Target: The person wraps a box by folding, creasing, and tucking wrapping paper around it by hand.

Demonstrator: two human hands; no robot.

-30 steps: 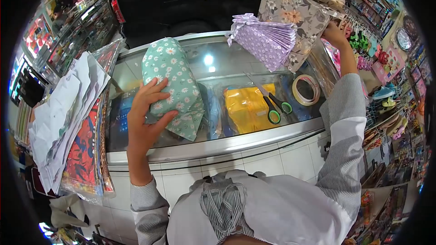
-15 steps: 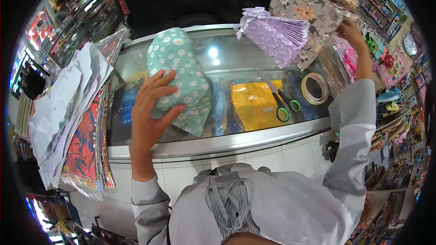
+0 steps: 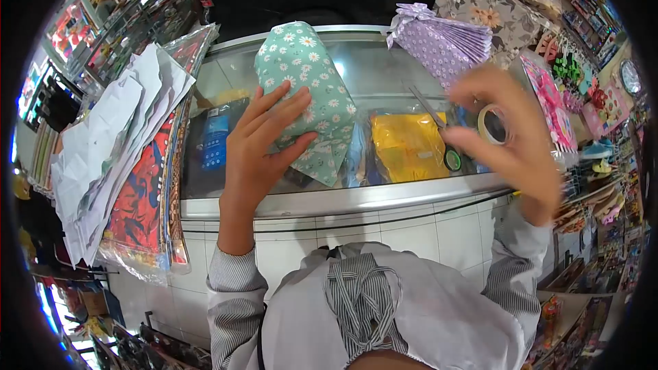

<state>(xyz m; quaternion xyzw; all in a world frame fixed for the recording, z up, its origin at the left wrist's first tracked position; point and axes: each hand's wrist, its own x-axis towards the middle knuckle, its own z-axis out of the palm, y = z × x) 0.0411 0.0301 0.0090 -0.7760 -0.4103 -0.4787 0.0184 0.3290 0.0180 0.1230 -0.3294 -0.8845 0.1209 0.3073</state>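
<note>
Reaching the table's [image 3: 384,196] far edge, the green package [image 3: 305,62] looks wrapped but not yet pleated under the left hand [image 3: 259,147], fingers spread, while the blurred right hand [image 3: 519,147], fingers apart, hangs near scissors [image 3: 452,160].

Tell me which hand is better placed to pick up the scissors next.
The right hand, most likely: blurred but seemingly empty, it hovers open near the scissors, while the left hand lies on the green floral parcel, farther away.
</note>
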